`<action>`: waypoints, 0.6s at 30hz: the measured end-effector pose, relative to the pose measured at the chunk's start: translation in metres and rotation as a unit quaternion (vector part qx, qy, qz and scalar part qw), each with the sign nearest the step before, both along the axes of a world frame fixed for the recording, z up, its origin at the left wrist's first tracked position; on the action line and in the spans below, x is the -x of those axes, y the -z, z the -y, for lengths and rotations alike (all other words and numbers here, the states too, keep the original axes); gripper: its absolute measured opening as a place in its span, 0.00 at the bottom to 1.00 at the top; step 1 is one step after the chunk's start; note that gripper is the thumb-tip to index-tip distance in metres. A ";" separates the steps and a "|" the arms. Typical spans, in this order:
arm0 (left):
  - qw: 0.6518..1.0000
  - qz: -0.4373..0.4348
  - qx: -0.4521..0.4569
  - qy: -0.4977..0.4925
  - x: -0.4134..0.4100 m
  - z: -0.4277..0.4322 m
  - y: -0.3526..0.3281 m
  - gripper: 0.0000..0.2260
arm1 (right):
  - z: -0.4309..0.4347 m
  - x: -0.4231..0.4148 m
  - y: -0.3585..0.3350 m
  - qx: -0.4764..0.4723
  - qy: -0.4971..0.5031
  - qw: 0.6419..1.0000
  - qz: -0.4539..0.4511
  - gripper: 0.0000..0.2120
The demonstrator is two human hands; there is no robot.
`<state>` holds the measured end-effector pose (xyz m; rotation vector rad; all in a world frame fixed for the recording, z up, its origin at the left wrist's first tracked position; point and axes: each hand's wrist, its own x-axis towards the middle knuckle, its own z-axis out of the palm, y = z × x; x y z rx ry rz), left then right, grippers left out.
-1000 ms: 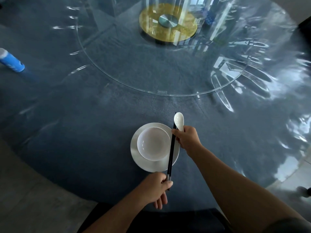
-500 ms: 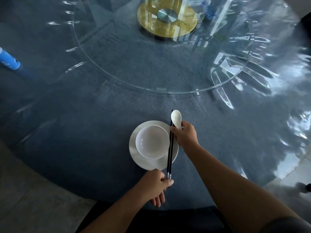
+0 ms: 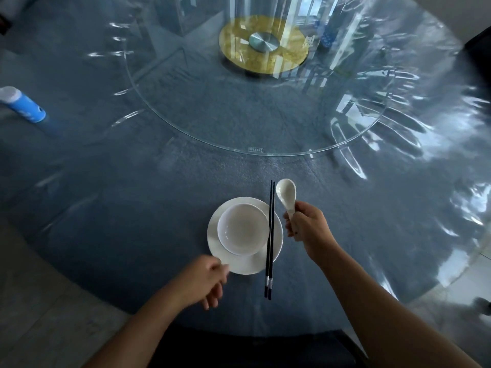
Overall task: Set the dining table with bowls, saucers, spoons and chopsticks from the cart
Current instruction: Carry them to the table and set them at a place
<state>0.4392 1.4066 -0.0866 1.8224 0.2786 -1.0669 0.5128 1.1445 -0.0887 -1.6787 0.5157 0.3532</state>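
While my right hand (image 3: 305, 227) pinches the spoon (image 3: 286, 193) by its handle, scoop toward 12 o'clock, the chopsticks (image 3: 270, 240) lie 12-to-6 across the 3 o'clock rim of the saucer (image 3: 247, 264), just at the spoon's 9 o'clock. I judge the spoon should land parallel, at their 3 o'clock. My left hand (image 3: 206, 280) is blurred and loosely curled at the saucer's 7 o'clock; whether it grips the rim I cannot tell.

The handle of the spoon (image 3: 285, 191) was hidden inside the right hand (image 3: 308, 227). The blurred left hand (image 3: 204, 281) covered the near rim of the saucer (image 3: 247, 264). The picture's left edge cut off a blue bottle (image 3: 25, 104).
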 end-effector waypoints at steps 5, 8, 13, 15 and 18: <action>0.973 0.161 -0.002 -0.164 -0.037 -0.013 -0.015 0.04 | 0.003 0.008 -0.025 -0.020 -0.133 0.991 0.015 0.11; 0.979 0.141 0.044 -0.137 -0.052 -0.003 -0.022 0.20 | 0.001 0.005 -0.030 0.053 -0.180 0.982 0.025 0.14; 0.987 0.086 0.075 -0.112 -0.058 0.003 -0.018 0.23 | -0.009 -0.002 -0.029 0.162 -0.279 0.947 0.002 0.17; 0.984 0.079 0.093 -0.132 -0.058 0.002 -0.017 0.21 | -0.014 -0.007 -0.028 0.183 -0.296 0.937 -0.006 0.14; 0.980 0.075 0.105 -0.149 -0.058 0.000 -0.012 0.20 | -0.020 -0.014 -0.028 0.223 -0.316 0.922 -0.005 0.11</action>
